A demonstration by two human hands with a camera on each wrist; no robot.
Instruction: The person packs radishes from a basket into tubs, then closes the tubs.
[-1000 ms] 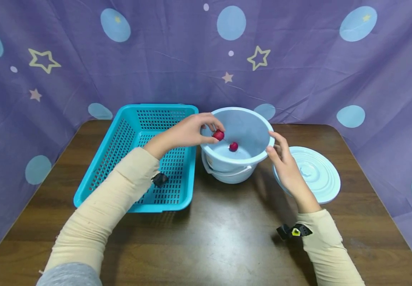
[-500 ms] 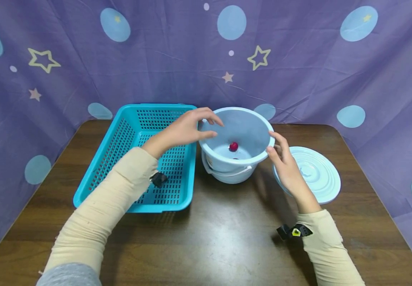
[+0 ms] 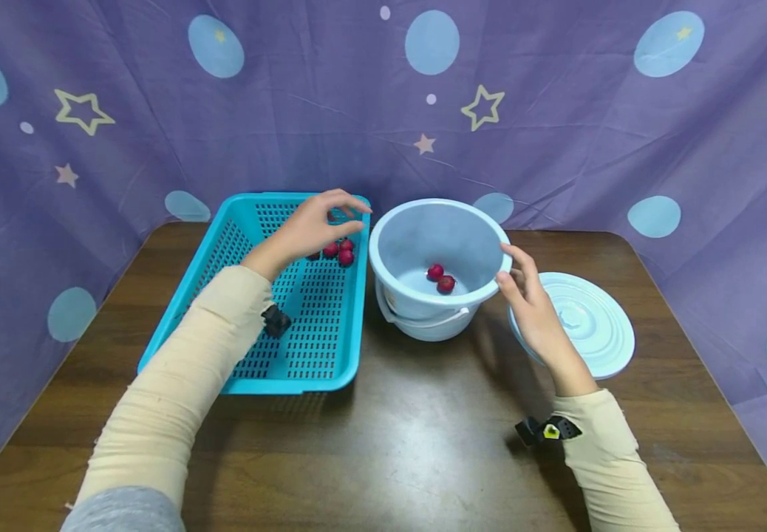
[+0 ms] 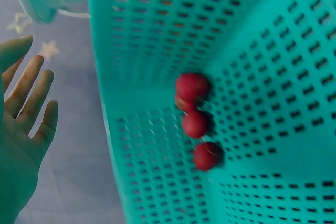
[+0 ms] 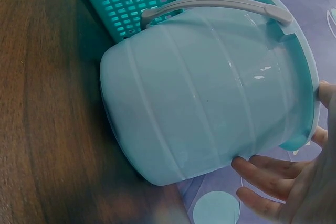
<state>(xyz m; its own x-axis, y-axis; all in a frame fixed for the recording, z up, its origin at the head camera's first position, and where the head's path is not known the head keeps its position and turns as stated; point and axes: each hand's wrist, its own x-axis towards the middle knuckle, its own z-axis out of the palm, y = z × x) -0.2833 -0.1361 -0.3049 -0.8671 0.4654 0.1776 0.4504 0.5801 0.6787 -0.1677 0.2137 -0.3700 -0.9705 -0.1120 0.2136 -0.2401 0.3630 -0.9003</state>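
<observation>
My left hand (image 3: 317, 225) hovers over the far right corner of the turquoise basket (image 3: 320, 369), thumb and fingers apart, holding nothing. Below it in the basket lie several small round red radishes (image 4: 195, 124), bunched against the perforated wall. My right hand (image 3: 533, 310) holds the rim of the light blue bucket (image 3: 417, 321) on its right side. In the right wrist view its fingers (image 5: 268, 179) lie along the outer wall. Two red radishes (image 3: 445, 284) rest side by side on the bucket's floor.
A round pale blue lid (image 3: 586, 325) lies flat on the wooden table (image 3: 423, 443), right of the bucket. The bucket's handle (image 3: 423, 323) hangs down at its front. Behind the table hangs a purple patterned curtain (image 3: 330, 96).
My left hand has let a radish go into the bucket and moved left, back over the basket. A second radish now shows beside the first. My right hand has stayed on the rim.
</observation>
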